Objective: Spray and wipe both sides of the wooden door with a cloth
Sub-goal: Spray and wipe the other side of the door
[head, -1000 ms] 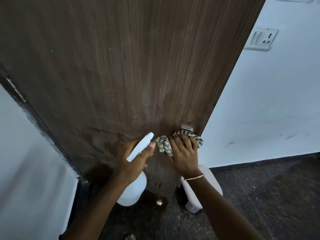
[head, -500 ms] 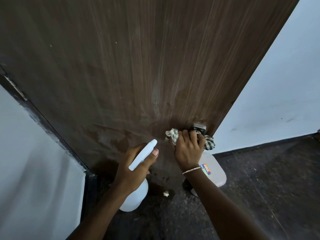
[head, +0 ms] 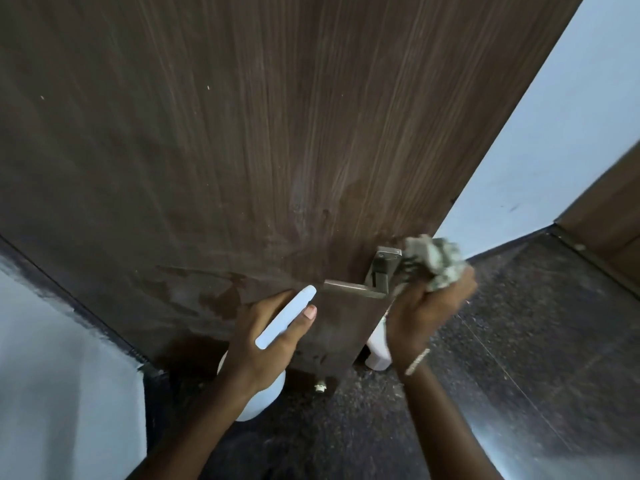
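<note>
**Cloth at the lever, spray bottle held low on the door**

Two bare forearms reach in from the bottom edge. The left hand (head: 244,336) is wrapped around the neck of a white plastic spray bottle (head: 284,322). Its thumb lies beside the long white spray head, and the round body hangs below the wrist. The nozzle points at the lower part of the door. The right hand (head: 422,317), with a thin beaded bracelet (head: 417,362) at the wrist, grips a bunched green-and-white checked cloth (head: 434,259) in curled fingers. The cloth sits just beside the free edge of the door and touches the back plate of the brushed steel lever handle (head: 356,288).

A small pale doorstop (head: 320,386) stands on the dark speckled stone floor (head: 526,358) under the door's bottom edge. A white plastic object (head: 377,351) shows partly from behind that edge, too hidden to identify.

The dark brown wood-grain door (head: 277,133) fills most of the view. Wet, smeared patches (head: 214,292) spread across its lower part, left of the handle. A pale bluish wall (head: 554,133) rises to the right of the door and another (head: 52,393) to its left. A second brown wooden panel (head: 613,209) stands at the far right.
</note>
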`<state>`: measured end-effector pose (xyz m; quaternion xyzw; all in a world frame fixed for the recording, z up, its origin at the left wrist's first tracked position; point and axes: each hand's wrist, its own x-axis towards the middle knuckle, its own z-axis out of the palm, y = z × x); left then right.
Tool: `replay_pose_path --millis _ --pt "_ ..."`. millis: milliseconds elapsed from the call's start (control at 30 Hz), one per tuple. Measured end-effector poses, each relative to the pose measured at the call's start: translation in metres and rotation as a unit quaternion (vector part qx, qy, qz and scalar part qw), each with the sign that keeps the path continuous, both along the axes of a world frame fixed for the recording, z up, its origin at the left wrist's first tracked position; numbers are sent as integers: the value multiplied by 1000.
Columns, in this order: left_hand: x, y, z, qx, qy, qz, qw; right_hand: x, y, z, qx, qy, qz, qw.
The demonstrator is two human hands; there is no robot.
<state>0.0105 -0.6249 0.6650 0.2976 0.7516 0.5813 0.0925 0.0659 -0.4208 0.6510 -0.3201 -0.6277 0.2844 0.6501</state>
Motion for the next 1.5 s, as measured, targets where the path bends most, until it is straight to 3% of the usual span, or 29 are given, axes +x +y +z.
replay_pose_path --millis 67,333,533,667,767,833,900,1033,1167,1333,1433,1500 --pt "1 6 1 -12 19 -26 999 14 7 12 -18 54 -20 998" --pt "6 48 17 -35 103 -65 992 13 -1 17 -56 83 11 995" --pt "5 50 17 -30 106 -31 993 8 -9 -1 0 30 39 999" --pt "6 39 11 -15 86 -33 996 -8 -12 -16 115 -129 46 984" --pt "10 32 6 -5 57 -43 997 -11 -12 -39 224 -301 16 927" --pt "11 27 3 6 35 -27 999 -6 -4 -60 264 -343 -6 901" --pt "11 24 0 5 28 -18 999 -2 -2 -77 246 -336 -13 909" --pt "13 19 -2 -1 5 9 1000 -2 -18 -85 113 -296 37 948" --pt "15 21 1 -12 -18 19 1000 -3 -16 -74 85 -265 69 958" --pt "12 20 3 9 -27 42 999 5 -20 -60 -138 -73 96 983" --pt "9 14 9 19 -47 52 997 22 -22 -37 -69 -22 39 997" --pt "6 9 7 16 -45 56 997 26 -18 -25 57 -79 67 993"
